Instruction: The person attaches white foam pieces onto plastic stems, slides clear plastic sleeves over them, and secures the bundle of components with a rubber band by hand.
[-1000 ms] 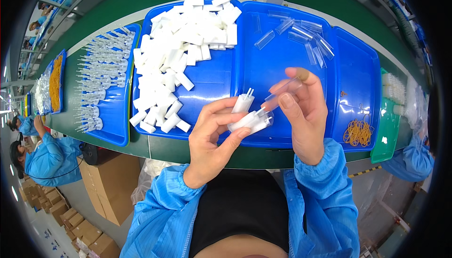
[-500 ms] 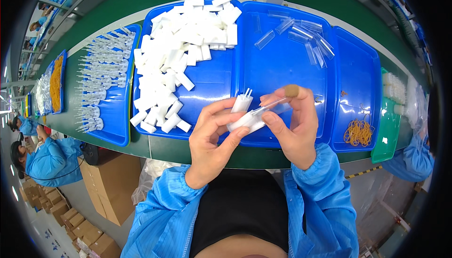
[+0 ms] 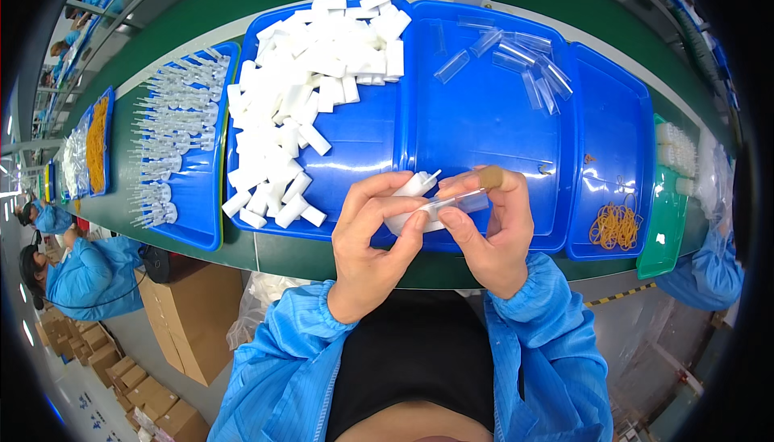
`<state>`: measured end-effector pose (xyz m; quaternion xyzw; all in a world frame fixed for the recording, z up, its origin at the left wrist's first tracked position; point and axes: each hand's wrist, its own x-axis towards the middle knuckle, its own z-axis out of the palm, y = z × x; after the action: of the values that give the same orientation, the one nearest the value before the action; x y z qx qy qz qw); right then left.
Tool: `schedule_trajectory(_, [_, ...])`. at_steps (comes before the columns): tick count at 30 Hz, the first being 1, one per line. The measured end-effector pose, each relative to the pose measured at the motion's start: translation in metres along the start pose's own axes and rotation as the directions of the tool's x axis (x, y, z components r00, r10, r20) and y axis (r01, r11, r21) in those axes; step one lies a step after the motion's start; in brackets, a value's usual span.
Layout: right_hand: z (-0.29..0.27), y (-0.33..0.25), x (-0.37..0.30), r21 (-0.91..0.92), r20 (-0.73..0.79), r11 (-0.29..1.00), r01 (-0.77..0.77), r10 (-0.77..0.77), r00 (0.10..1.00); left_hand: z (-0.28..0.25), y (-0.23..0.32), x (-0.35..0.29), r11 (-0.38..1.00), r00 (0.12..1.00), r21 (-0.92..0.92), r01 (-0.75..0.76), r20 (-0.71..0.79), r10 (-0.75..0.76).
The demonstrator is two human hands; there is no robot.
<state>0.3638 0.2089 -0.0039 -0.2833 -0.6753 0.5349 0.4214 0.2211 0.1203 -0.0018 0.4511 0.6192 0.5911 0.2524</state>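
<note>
Right hand (image 3: 501, 244) lower and further left since a second ago, closer to left hand (image 3: 359, 240), clear piece (image 3: 474, 202) along with it

Right hand's fingers were raised and more spread; now bunched in a pinch on the clear piece, thumb on the near side. Tan cover (image 3: 489, 176) on one fingertip. Left hand's fingers closed on white pieces (image 3: 414, 186), held between thumb and fingers above the near edge of the trays. Thin pale rod (image 3: 434, 177) sticks out of one, leaning right. Clear piece runs slanted, left end meeting the white pieces; can't tell whether around or beside them, fingers and glare hide the join. Blue cuffs (image 3: 509, 282) at both wrists.

Just past the hands: middle blue tray (image 3: 484, 131), clear strips (image 3: 453, 67) loose toward its far side. Left of it, side by side: blue tray (image 3: 355, 164) with white blocks (image 3: 294, 139) heaped along far and left parts. Right of it: narrow blue tray (image 3: 609, 131), yellow bands (image 3: 614, 228) tangled near its front. Beyond that, green tray (image 3: 663, 236).

Further left: blue tray (image 3: 193, 212) of slender translucent parts (image 3: 173, 103) with thin stems. All on green counter (image 3: 298, 258).

Below, left: cardboard box (image 3: 189, 317). Co-worker (image 3: 93, 268) in blue at far left; another person's blue sleeve (image 3: 708, 268) at right edge.
</note>
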Motion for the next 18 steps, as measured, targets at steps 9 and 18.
schedule_trajectory(9, [-0.003,-0.008,0.006,-0.019,-0.046,0.995,-0.101,0.100,0.994,-0.003,0.005,0.002,0.996,0.999,0.069,-0.048,0.024,0.046])
schedule_trajectory(18, [-0.006,-0.018,0.020,-0.208,0.102,0.971,-0.122,0.146,0.984,-0.004,0.004,0.000,0.998,1.000,0.056,0.025,0.004,-0.025])
